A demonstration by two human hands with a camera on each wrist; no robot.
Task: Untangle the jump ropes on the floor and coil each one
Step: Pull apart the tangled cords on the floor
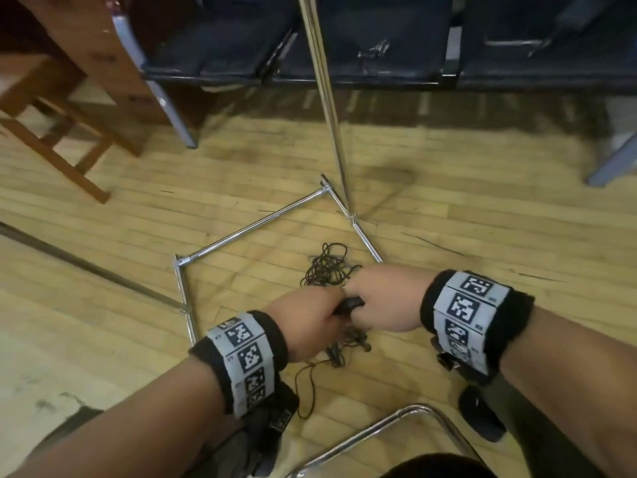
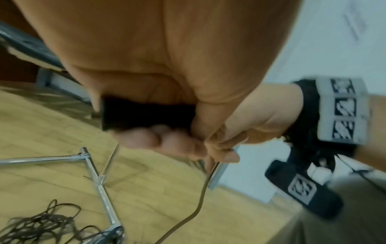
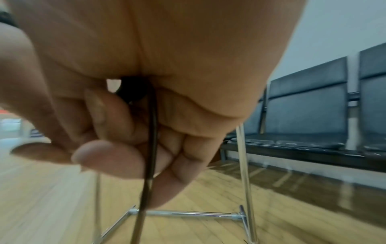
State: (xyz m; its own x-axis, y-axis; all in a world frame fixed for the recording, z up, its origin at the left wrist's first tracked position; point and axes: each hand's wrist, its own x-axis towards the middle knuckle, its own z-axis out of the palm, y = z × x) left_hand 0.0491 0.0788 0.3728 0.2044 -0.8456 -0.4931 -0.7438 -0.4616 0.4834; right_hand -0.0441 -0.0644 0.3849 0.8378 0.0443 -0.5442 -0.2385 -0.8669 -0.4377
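Two hands, one handle, one rope tangle on the floor.
My left hand (image 1: 303, 322) grips a black handle (image 1: 350, 303); my right hand (image 1: 375, 298) pinches its cord (image 3: 151, 132). The tangle (image 1: 327, 267) lies inside a chrome frame (image 1: 248, 229), whose pole (image 1: 327, 98) rises ahead of three dark seats (image 1: 379, 46).

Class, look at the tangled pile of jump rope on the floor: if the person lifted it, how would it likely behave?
The tangled rope pile is thin cord in loose loops, so it would probably sag limply and look light. The strand hanging from the right hand drops slack, suggesting floppiness. Overlapping loops would likely snag together.
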